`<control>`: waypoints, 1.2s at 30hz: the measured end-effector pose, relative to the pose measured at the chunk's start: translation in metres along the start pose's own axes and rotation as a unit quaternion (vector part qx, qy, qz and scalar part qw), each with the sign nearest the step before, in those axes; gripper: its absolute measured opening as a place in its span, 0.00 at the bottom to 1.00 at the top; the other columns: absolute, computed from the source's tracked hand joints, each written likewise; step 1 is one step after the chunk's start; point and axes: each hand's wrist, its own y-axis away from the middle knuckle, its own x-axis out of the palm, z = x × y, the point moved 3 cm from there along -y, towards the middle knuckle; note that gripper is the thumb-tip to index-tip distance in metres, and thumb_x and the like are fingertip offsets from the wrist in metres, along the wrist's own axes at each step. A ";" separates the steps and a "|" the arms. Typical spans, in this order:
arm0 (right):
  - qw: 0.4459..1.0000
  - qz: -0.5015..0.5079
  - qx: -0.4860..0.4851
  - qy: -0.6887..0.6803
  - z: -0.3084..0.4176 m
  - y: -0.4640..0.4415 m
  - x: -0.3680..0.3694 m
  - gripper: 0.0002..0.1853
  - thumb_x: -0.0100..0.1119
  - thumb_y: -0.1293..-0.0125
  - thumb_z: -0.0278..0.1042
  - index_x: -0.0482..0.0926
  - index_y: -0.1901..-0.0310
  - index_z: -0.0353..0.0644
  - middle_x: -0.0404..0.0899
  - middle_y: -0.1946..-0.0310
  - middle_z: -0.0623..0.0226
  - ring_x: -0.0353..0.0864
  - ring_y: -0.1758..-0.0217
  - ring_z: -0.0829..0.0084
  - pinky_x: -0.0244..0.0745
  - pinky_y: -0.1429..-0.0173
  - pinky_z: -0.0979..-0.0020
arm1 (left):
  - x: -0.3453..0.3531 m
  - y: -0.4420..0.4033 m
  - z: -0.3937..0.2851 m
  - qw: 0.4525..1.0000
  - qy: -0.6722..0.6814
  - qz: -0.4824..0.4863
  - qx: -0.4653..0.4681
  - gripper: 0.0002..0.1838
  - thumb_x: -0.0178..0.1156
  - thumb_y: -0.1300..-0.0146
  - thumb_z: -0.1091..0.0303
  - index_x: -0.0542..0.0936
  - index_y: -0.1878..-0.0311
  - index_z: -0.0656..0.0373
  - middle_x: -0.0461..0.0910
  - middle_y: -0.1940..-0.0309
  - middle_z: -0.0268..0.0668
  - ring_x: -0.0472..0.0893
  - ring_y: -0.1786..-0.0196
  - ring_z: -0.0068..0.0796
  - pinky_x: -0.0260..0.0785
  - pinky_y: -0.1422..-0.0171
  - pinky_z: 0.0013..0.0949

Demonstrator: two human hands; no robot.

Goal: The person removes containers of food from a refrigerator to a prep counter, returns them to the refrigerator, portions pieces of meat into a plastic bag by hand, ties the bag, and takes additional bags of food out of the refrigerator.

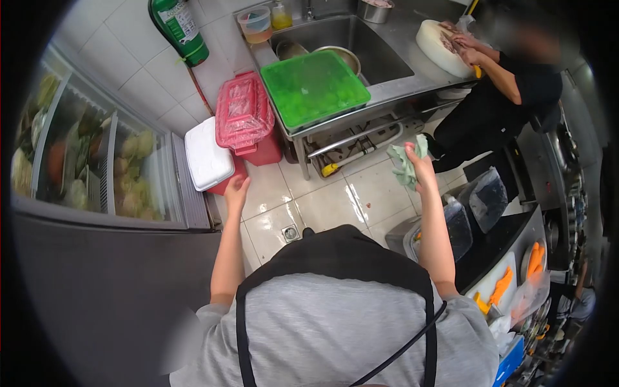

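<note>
A crumpled pale green cloth [406, 168] was bunched in the right hand [422, 169], fingers closed around it. Left of it, well apart, the left hand [236, 195] hung bare, loosely curled, near the white-lidded bin [209, 155]. The co-worker's face was blurred. Glossy tiles [332, 200] lay below.

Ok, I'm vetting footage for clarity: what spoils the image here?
Head view: wide-angle bending with dark corners; bright glare on the floor tiles; a blurred patch over the head of the co-worker; a pale, hazy smudge near the left sleeve; soft-looking produce toward the left edge.
</note>
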 end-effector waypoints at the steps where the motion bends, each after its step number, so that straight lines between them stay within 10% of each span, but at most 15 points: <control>1: 0.999 -0.025 -0.020 0.027 0.007 -0.012 0.008 0.19 0.60 0.38 0.42 0.75 0.51 0.37 0.75 0.58 0.67 0.75 0.60 0.78 0.71 0.61 0.73 | 0.017 -0.020 -0.014 1.000 -0.001 0.027 -0.015 0.27 0.65 0.43 0.57 0.73 0.46 0.65 0.80 0.57 0.43 0.79 0.53 0.31 0.68 0.48 0.29; 4: 0.979 -0.055 -0.118 0.160 0.008 -0.074 0.026 0.18 0.61 0.40 0.41 0.78 0.56 0.35 0.76 0.59 0.67 0.74 0.59 0.79 0.70 0.60 0.75 | 0.069 -0.070 -0.055 0.989 0.129 0.059 -0.050 0.28 0.63 0.43 0.54 0.73 0.46 0.67 0.80 0.60 0.41 0.78 0.58 0.29 0.69 0.52 0.27; 8: 0.865 -0.097 -0.223 0.439 0.006 -0.177 0.049 0.23 0.62 0.44 0.48 0.79 0.57 0.34 0.80 0.62 0.51 0.79 0.59 0.54 0.72 0.54 0.60 | 0.125 -0.132 -0.078 0.997 0.076 0.027 -0.012 0.34 0.63 0.47 0.46 0.74 0.47 0.66 0.78 0.60 0.46 0.78 0.55 0.34 0.67 0.48 0.32; 12: 0.823 -0.047 -0.161 0.543 0.011 -0.256 0.071 0.25 0.61 0.45 0.51 0.78 0.56 0.34 0.79 0.60 0.46 0.76 0.54 0.47 0.70 0.50 0.57 | 0.162 -0.158 -0.075 1.000 -0.005 -0.004 -0.025 0.40 0.60 0.48 0.38 0.72 0.44 0.65 0.72 0.54 0.49 0.75 0.51 0.40 0.65 0.45 0.35; 17: 0.900 0.169 -0.004 0.402 -0.013 -0.306 0.074 0.25 0.63 0.44 0.47 0.76 0.52 0.34 0.79 0.57 0.54 0.79 0.58 0.58 0.73 0.52 0.60 | 0.175 -0.139 -0.121 0.988 0.035 0.005 -0.149 0.37 0.52 0.37 0.43 0.60 0.33 0.60 0.59 0.41 0.49 0.54 0.33 0.38 0.47 0.31 0.36; 24: 0.921 0.271 0.237 0.147 0.032 -0.294 0.095 0.24 0.66 0.44 0.38 0.72 0.50 0.32 0.77 0.59 0.60 0.77 0.60 0.71 0.74 0.53 0.69 | 0.181 -0.131 -0.138 0.916 0.336 0.018 -0.219 0.31 0.45 0.31 0.50 0.58 0.32 0.59 0.60 0.34 0.40 0.58 0.32 0.33 0.48 0.30 0.34; 36: 0.910 0.333 0.244 0.026 0.067 -0.282 0.107 0.25 0.63 0.45 0.33 0.68 0.48 0.30 0.76 0.58 0.57 0.79 0.60 0.69 0.77 0.59 0.68 | 0.148 -0.114 -0.199 0.900 0.395 -0.002 -0.186 0.32 0.49 0.34 0.51 0.59 0.33 0.59 0.65 0.37 0.38 0.65 0.37 0.31 0.57 0.34 0.33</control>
